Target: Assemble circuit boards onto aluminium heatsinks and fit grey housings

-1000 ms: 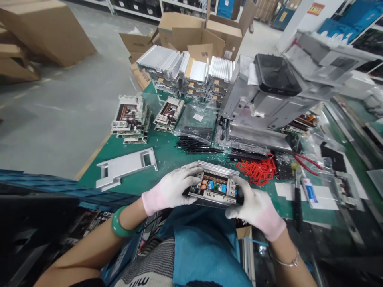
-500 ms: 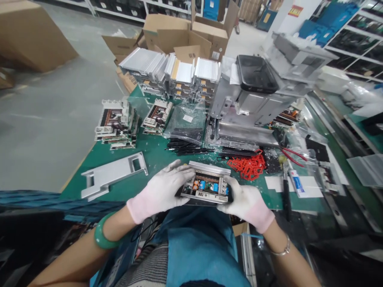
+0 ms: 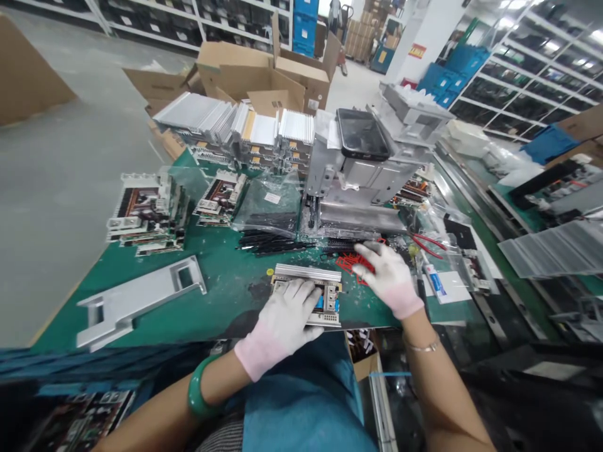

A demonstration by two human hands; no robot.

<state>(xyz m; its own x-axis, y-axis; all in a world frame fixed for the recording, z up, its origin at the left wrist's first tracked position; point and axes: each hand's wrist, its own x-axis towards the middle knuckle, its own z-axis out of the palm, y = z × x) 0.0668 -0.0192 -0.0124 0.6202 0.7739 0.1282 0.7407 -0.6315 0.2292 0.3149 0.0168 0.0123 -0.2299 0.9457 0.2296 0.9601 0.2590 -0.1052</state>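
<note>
A finned aluminium electronic module (image 3: pixel 306 295) lies on the green work mat (image 3: pixel 226 295), its circuit board and small blue parts facing up. My left hand (image 3: pixel 282 323), in a white glove with a pink cuff, presses down on the module and covers its near left part. My right hand (image 3: pixel 386 279), gloved the same way, is apart from the module, with its fingers spread. It hangs over a heap of red plastic pieces (image 3: pixel 355 263) and holds nothing. Black strips (image 3: pixel 271 245) lie just beyond the module.
A silver bracket (image 3: pixel 141 301) lies on the mat's left side, and stacked modules (image 3: pixel 148 213) stand behind it. A metal fixture (image 3: pixel 358 169) stands at the back, near finned heat sinks (image 3: pixel 230 122). Red-handled pliers (image 3: pixel 428 245) lie to the right.
The module has gone from both hands to the mat under my left hand. My right hand has let go and moved forward and right, over the red pieces. The view has swung left.
</note>
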